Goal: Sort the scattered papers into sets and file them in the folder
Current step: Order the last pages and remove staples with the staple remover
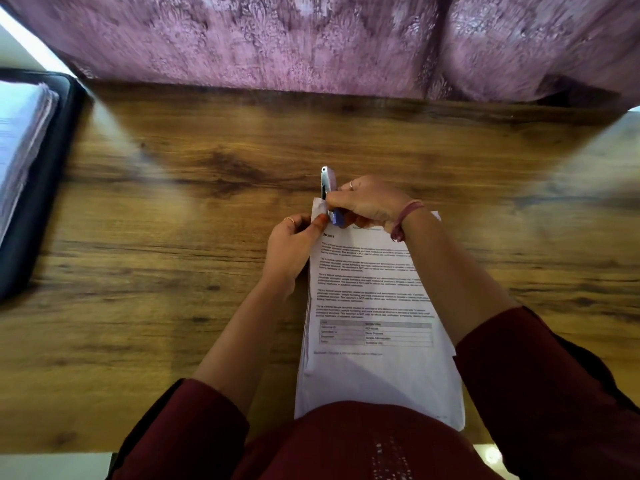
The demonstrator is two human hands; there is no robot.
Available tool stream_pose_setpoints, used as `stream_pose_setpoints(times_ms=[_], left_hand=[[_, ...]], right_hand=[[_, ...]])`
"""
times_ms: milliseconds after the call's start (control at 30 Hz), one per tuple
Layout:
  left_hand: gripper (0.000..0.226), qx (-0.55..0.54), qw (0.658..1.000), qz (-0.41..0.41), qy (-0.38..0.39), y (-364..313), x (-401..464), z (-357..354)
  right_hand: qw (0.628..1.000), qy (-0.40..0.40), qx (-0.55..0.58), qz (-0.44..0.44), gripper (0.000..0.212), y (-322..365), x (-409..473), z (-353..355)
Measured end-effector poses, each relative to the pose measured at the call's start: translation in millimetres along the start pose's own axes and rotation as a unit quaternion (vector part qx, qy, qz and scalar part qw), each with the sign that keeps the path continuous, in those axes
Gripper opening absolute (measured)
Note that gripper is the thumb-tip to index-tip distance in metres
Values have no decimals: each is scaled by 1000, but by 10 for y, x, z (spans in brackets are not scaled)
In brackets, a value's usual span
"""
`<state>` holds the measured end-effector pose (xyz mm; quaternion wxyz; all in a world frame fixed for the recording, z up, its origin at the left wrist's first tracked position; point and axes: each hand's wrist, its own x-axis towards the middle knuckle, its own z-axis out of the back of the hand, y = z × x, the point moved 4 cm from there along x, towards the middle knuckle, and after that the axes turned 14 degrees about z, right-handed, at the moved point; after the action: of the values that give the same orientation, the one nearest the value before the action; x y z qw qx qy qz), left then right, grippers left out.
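Note:
A stack of printed white papers point(374, 306) lies on the wooden table point(173, 237) in front of me, its near end at my body. My right hand point(370, 202) grips a small blue and silver stapler point(330, 195) set over the stack's top left corner. My left hand point(294, 244) pinches that same corner and steadies the sheets along their left edge. At the far left an open black folder point(41, 188) holds a thick pile of filed pages point(20, 140).
A purple patterned curtain point(311, 39) hangs behind the table's far edge. Bare wooden surface stretches between the folder and the stack, and to the right of my right arm. The table's front edge runs under my sleeves.

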<state>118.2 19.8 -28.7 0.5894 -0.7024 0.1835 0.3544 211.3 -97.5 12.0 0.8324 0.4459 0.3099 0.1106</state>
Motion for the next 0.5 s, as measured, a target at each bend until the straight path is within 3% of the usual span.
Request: stream_pose_setpoints(times_ms=[233,500], left_hand=[[13,33,999,0,14,-30,50,30],[6,157,981,-110,8,-127,83,114]], right_hand=[[1000,-3,1,3,36,3,-7,19],[1000,-19,13,1,27,-3,3,-14]])
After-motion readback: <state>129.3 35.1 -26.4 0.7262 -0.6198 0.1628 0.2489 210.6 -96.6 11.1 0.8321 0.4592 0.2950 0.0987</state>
